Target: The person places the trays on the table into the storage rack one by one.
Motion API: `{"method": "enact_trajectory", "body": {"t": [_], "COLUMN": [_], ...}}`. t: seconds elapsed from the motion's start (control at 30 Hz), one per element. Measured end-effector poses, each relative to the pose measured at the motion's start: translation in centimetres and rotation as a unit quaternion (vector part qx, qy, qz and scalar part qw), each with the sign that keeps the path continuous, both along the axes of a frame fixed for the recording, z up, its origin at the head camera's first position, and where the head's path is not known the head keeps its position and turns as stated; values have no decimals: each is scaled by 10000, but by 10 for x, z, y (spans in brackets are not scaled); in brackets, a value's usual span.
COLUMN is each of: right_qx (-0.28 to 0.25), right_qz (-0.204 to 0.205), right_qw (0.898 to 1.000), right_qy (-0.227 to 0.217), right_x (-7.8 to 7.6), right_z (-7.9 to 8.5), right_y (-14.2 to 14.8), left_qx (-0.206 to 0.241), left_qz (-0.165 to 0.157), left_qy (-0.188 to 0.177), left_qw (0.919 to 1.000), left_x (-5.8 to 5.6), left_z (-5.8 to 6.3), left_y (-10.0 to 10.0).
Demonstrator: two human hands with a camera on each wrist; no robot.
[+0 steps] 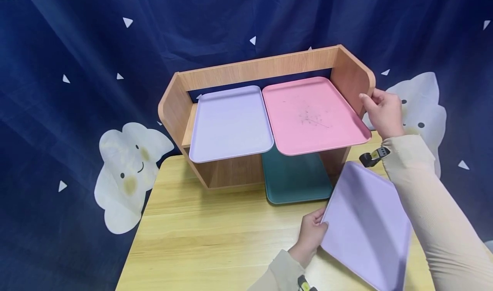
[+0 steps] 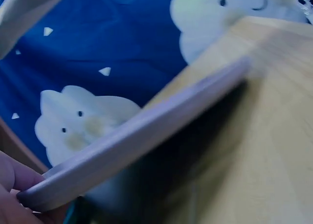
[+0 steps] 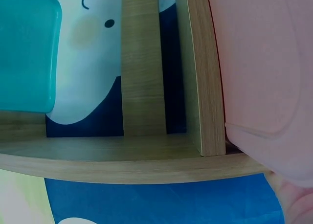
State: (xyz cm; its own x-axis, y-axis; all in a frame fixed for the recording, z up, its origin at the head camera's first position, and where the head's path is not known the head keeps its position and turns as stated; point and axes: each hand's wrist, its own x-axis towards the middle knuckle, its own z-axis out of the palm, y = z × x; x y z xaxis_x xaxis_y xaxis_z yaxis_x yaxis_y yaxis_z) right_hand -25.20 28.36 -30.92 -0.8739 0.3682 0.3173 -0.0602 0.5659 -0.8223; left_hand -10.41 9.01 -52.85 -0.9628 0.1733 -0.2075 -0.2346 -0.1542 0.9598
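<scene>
My left hand [image 1: 310, 235] pinches the left edge of a purple tray [image 1: 369, 227], thumb on top. That tray slants over the table's right side, and in the left wrist view its rim [image 2: 142, 131] stands above the wood with a dark shadow below. My right hand [image 1: 386, 113] grips the front edge of the right side panel of a small wooden shelf [image 1: 353, 77], thumb on the inner face. Beside this thumb, a pink tray [image 1: 308, 115] rests on the upper level. To its left lies a lavender tray [image 1: 232, 124]. A teal tray [image 1: 298, 179] sits in the lower level.
The shelf stands at the back of a light wooden table [image 1: 200, 239]. The upper trays and the teal tray jut past the shelf's front. A dark blue curtain [image 1: 215, 21] with cloud prints hangs right behind. My right forearm [image 1: 443, 205] passes over the purple tray's right side.
</scene>
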Motion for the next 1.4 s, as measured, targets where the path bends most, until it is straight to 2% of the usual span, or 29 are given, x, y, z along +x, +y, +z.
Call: {"method": "enact_trajectory", "body": {"t": [0.13,0.3,0.47,0.67,0.77,0.93,1.1,1.4], "right_qx": [-26,-13,54,32,6,50,11,-63], "right_qz": [12,-7,10,-16,-38,-39,-38,-1], "right_qw": [10000,10000,10000,10000,10000,9999,9999,10000], "right_qy": [-50,-66,77,66,-27,-134,-121,-46], "right_x": [0,1,1,1,1,1,2,2], "right_z": [0,0,1,1,1,0,0,1], "right_y": [0,-1,-1,-1,-1,-2,-2,-3], "left_qx": [39,-86,-508,-1217,-1414,-1454,-1305,-960], "left_qz": [52,40,-74,-111,-103,-85,-46,228], "left_qy": [-23,125,701,1495,1636,1544,1352,820], "left_qw": [10000,9999,9962,9812,9763,9772,9822,9917], "left_x": [-5,-12,-17,-22,-24,-27,-24,-22], "left_z": [5,8,7,7,8,7,5,1], "left_y": [-11,-27,-43,-58,-65,-77,-89,-112]}}
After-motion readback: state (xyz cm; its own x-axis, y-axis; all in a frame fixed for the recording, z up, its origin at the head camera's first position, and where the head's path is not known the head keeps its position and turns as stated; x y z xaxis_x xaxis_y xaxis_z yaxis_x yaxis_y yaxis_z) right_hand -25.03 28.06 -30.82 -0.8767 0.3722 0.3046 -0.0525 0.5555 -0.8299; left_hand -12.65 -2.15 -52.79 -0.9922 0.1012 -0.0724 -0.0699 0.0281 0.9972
